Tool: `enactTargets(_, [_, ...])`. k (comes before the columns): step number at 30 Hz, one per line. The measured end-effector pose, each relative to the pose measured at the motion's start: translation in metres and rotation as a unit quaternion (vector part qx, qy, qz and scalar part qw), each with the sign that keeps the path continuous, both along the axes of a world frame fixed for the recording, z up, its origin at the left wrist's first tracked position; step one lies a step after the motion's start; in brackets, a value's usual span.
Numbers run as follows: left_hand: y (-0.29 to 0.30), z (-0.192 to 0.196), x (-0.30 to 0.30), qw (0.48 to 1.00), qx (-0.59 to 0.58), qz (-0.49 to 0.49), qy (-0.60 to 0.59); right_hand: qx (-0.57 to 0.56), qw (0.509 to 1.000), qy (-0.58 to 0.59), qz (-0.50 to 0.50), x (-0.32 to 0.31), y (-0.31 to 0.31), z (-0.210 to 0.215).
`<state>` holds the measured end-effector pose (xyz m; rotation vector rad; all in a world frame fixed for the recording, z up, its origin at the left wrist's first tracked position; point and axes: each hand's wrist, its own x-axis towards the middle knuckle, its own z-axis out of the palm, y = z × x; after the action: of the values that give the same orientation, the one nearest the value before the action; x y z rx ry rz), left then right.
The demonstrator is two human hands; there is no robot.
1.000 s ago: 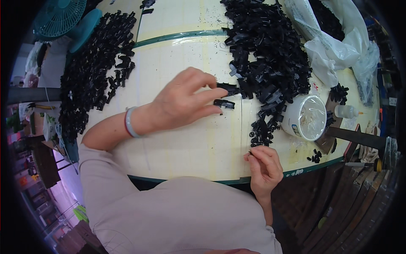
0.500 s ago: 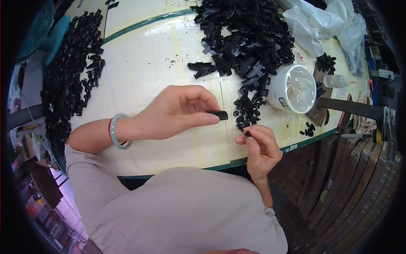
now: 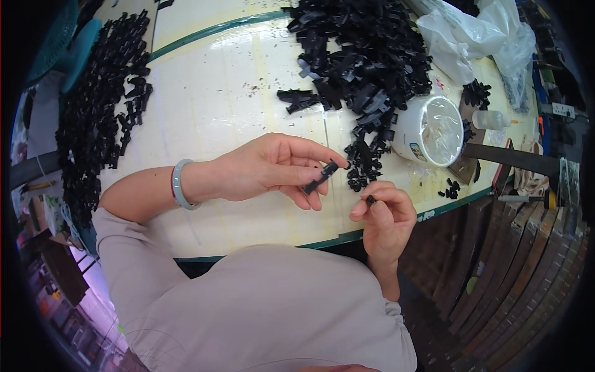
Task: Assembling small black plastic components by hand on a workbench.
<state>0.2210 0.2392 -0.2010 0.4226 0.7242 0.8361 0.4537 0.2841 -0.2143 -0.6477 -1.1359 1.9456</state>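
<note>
Over the pale tabletop (image 3: pixel 217 99), the left hand (image 3: pixel 266 170) is pinching a narrow black part (image 3: pixel 320 178), while the right hand (image 3: pixel 389 220) is clasping a small black piece (image 3: pixel 370 200) near a heap of little black parts (image 3: pixel 364 164).

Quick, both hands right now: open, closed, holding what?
Left hand: closed, holding a slim black plastic part between thumb and fingers.
Right hand: closed, pinching a small black piece.
</note>
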Motion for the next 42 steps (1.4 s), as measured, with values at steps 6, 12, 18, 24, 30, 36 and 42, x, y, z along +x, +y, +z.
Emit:
enactTargets(6, [0.001,-0.007,0.002,0.999,0.043,-0.011,0.010,-0.091,0.996,0.024,-0.004,-0.002,0.003,0.001])
enactTargets(12, [0.002,-0.007,0.003,0.999,0.053,-0.007,0.010,-0.120,0.992,0.027,-0.015,-0.005,0.005,0.002])
enactTargets(18, [0.001,-0.008,0.005,0.999,0.039,-0.005,0.004,-0.112,0.993,0.030,-0.015,-0.006,0.009,0.002])
enactTargets(24, [0.003,-0.009,0.005,0.999,0.053,-0.007,-0.004,-0.082,0.996,0.027,-0.032,-0.008,0.010,0.004])
enactTargets(30, [0.002,-0.005,0.002,0.999,0.036,-0.010,0.022,-0.066,0.997,0.017,-0.047,-0.009,0.012,0.004])
enactTargets(36, [0.004,-0.007,0.002,0.997,0.065,-0.025,0.019,0.002,0.997,-0.016,-0.070,-0.008,0.011,0.004])
enactTargets(42, [0.001,-0.011,0.005,0.997,0.067,0.025,0.010,0.345,0.897,-0.233,-0.146,0.003,0.025,0.027])
